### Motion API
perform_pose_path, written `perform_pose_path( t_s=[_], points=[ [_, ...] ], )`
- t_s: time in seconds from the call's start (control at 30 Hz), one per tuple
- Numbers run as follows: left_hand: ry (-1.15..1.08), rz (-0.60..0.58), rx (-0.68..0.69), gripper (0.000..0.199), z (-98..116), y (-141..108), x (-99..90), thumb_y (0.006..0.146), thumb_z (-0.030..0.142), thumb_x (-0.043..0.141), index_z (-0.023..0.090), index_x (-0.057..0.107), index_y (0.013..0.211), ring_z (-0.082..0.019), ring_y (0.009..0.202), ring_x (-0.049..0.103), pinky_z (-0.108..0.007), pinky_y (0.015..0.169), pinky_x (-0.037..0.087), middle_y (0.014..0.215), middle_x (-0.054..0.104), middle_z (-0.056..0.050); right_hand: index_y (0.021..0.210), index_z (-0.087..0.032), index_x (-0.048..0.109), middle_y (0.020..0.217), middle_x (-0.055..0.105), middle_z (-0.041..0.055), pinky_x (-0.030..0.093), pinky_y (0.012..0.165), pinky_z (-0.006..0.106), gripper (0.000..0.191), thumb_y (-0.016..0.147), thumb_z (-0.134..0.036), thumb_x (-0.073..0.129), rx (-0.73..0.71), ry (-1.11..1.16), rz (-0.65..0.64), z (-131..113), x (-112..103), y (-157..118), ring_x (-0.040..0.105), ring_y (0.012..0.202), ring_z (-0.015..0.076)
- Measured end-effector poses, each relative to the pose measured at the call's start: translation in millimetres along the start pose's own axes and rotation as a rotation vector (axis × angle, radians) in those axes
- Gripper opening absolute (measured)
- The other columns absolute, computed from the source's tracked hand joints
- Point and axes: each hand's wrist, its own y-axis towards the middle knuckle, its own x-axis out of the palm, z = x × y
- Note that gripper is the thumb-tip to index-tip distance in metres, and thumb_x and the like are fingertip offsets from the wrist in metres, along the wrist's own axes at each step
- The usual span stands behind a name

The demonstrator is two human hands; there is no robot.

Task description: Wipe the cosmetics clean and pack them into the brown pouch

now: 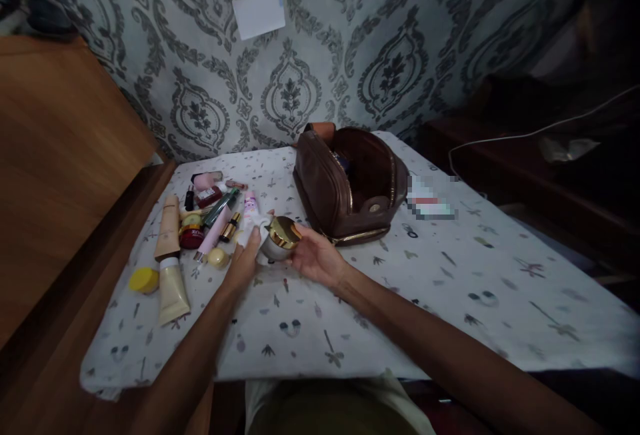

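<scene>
Between the left hand (246, 258) and the right hand (317, 258) is a jar (277, 250), with a wipe (261, 230) between it and the left hand. Beyond the right hand and slightly to its right, a bag (327, 185) stands on the table (310, 355); a masked item (430, 199) lies farther right, beside the bag. Left of the left hand, cosmetics (214, 232) lie clustered, a pot (217, 258) nearest it. Farther left lie a rear tube (169, 227) and a front tube (173, 296), with a tub (143, 280) left of the latter. Beyond both hands, behind the table, is the wall (310, 75).

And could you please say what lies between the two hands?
A gold-lidded jar, with a white cloth or tissue in the left hand, as the head view shows.
</scene>
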Motion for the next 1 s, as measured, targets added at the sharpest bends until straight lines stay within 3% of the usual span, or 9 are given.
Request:
perform_pose_path(
  t_s=[0.13,0.2,0.3,0.4,0.57,0.63,0.77,0.9,1.0],
  points=[
    [0.082,0.083,-0.049,0.067,-10,1,-8.0,0.061,0.044,0.083,0.024,0.067,0.123,-0.038,0.137,0.045,-0.050,0.119,0.029,0.130,0.066,-0.009,0.120,-0.025,0.060,0.101,0.073,0.0025,0.048,0.054,0.023,0.032,0.091,-0.039,0.059,-0.002,-0.023,-0.058,3,3,-1,0.064,0.070,0.0143],
    [0.046,0.098,-0.038,0.060,-8,0,-4.6,0.070,0.050,0.077,0.023,0.067,0.123,-0.036,0.137,0.046,-0.050,0.118,0.030,0.130,0.066,-0.010,0.116,-0.022,0.062,0.096,0.074,0.0038,0.049,0.055,0.023,0.031,0.093,-0.043,0.059,0.009,-0.026,-0.019,5,1,2,0.064,0.069,0.0144],
    [-0.060,0.072,0.031,0.052,2,-2,4.6,0.090,0.056,0.052,0.021,0.065,0.126,-0.029,0.136,0.048,-0.042,0.116,0.036,0.132,0.065,-0.009,0.101,-0.018,0.064,0.080,0.072,0.0033,0.050,0.056,0.023,0.029,0.093,-0.046,0.061,0.001,-0.038,0.123,8,-3,9,0.063,0.065,0.0135],
    [-0.060,0.087,0.133,0.051,7,-1,9.2,0.092,0.055,0.051,0.022,0.064,0.129,-0.026,0.137,0.046,-0.038,0.117,0.033,0.134,0.063,-0.008,0.091,-0.019,0.065,0.074,0.069,0.0014,0.050,0.057,0.022,0.027,0.089,-0.046,0.067,-0.072,-0.071,0.219,10,-4,11,0.062,0.063,0.0123],
    [-0.023,0.092,0.209,0.048,6,1,6.1,0.092,0.052,0.054,0.021,0.065,0.126,-0.025,0.132,0.051,-0.037,0.116,0.032,0.132,0.064,-0.008,0.084,-0.018,0.064,0.086,0.066,-0.0002,0.052,0.067,0.024,0.041,0.063,-0.043,0.089,-0.204,-0.236,0.069,11,2,4,0.061,0.077,0.0123],
    [0.014,0.049,0.271,0.044,8,1,5.4,0.093,0.049,0.054,0.021,0.066,0.125,-0.025,0.128,0.054,-0.037,0.113,0.035,0.129,0.065,-0.009,0.082,-0.019,0.061,0.083,0.062,-0.0023,0.051,0.066,0.024,0.047,0.056,-0.041,0.092,-0.263,-0.341,0.073,12,4,2,0.058,0.075,0.0118],
    [0.088,-0.041,0.389,0.039,16,-2,6.8,0.093,0.043,0.055,0.020,0.068,0.121,-0.025,0.120,0.058,-0.037,0.109,0.039,0.122,0.066,-0.010,0.070,-0.020,0.049,0.068,0.049,-0.0069,0.041,0.060,0.021,0.045,0.059,-0.038,0.089,-0.370,-0.595,0.120,11,5,-1,0.045,0.064,0.0092],
    [-0.023,-0.029,0.209,0.041,14,-1,7.6,0.093,0.048,0.054,0.021,0.068,0.121,-0.024,0.124,0.057,-0.036,0.111,0.039,0.122,0.067,-0.008,0.087,-0.021,0.060,0.076,0.053,-0.0051,0.042,0.067,0.023,0.038,0.063,-0.036,0.086,-0.460,-0.830,0.133,9,4,-3,0.049,0.072,0.0122],
    [-0.143,0.054,0.010,0.047,7,2,6.6,0.088,0.055,0.059,0.020,0.069,0.117,-0.024,0.123,0.059,-0.035,0.108,0.042,0.122,0.070,-0.007,0.115,-0.022,0.061,0.102,0.062,0.0020,0.047,0.083,0.029,0.060,0.062,-0.034,0.087,-0.516,-1.022,0.093,11,0,-3,0.058,0.093,0.0190]
  ],
)
